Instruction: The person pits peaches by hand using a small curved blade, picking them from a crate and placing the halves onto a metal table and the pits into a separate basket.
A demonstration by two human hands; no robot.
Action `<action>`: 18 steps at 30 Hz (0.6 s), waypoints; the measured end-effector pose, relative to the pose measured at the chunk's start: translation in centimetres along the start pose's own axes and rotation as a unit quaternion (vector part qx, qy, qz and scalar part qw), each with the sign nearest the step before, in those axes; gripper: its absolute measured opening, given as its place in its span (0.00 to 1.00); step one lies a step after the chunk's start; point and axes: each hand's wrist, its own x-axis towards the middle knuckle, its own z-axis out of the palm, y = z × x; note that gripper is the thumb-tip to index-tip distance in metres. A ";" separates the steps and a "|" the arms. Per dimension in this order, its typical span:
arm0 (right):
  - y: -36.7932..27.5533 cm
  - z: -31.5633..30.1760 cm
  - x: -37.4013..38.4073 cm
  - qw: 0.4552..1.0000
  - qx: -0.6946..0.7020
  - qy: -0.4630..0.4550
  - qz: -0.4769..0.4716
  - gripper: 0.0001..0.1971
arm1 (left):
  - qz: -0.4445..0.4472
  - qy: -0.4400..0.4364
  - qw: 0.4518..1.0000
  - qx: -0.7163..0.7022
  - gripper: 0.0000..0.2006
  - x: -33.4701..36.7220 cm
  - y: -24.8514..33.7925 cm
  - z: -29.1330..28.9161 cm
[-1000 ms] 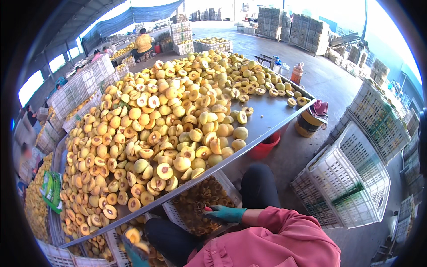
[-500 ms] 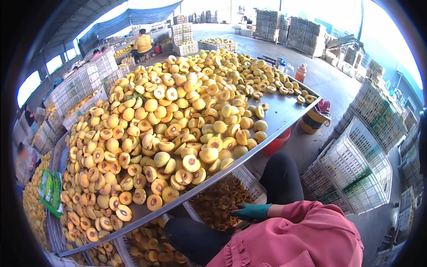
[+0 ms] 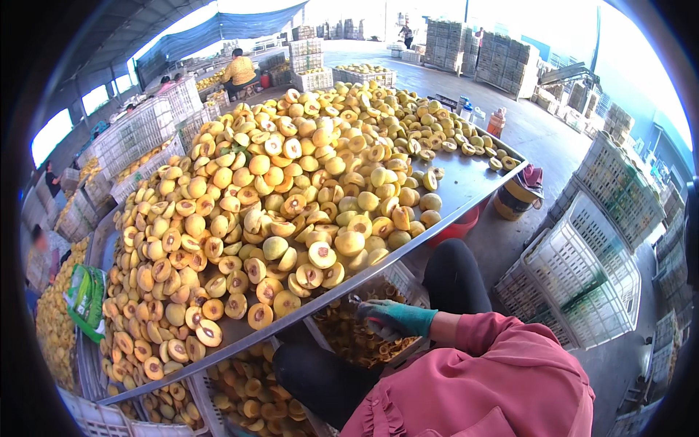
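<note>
My right hand [image 3: 397,319], in a green and grey glove, is closed around a small tool [image 3: 355,298] with a metal tip and a bit of red at its handle. It hovers over a white crate [image 3: 408,282] between my knees, which holds hollowed yellow-brown fruit pieces [image 3: 353,336]. My left hand is out of sight. Just beyond the crate, a metal table [image 3: 466,178] bears a large heap of halved yellow peaches [image 3: 291,204], many with pits or red hollows facing up.
Another crate of peach halves [image 3: 251,397] stands under the table's near edge by my left knee. To the right are stacked white crates [image 3: 575,269], a dark bucket [image 3: 515,197] and a red basin [image 3: 455,227]. A green bag [image 3: 87,298] lies at far left; a person [image 3: 239,71] sits beyond the table.
My right hand has risen from low in the crate and moved slightly left, toward the table edge, and the tool's metal tip now shows. The whole view has shifted a little.
</note>
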 end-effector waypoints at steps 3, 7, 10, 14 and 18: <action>1.5 -0.3 -0.2 1.000 -0.004 0.015 0.014 0.16 | 0.206 -0.064 0.976 -0.023 0.18 1.6 4.9 2.8; 3.1 -1.6 -1.7 0.998 -0.060 -0.005 -0.011 0.23 | 0.335 -0.241 0.911 -0.011 0.19 3.0 14.5 12.4; 4.4 -3.3 -2.0 0.998 -0.064 -0.014 -0.013 0.25 | 0.391 -0.243 0.861 0.216 0.28 3.4 16.3 21.5; 8.4 -6.5 -0.6 0.979 -0.125 -0.018 -0.160 0.27 | 0.323 -0.325 0.867 0.197 0.25 7.0 17.1 27.0; 5.8 -5.8 -2.9 0.994 -0.095 -0.017 -0.053 0.28 | 0.172 -0.373 0.909 0.076 0.20 7.8 14.7 27.6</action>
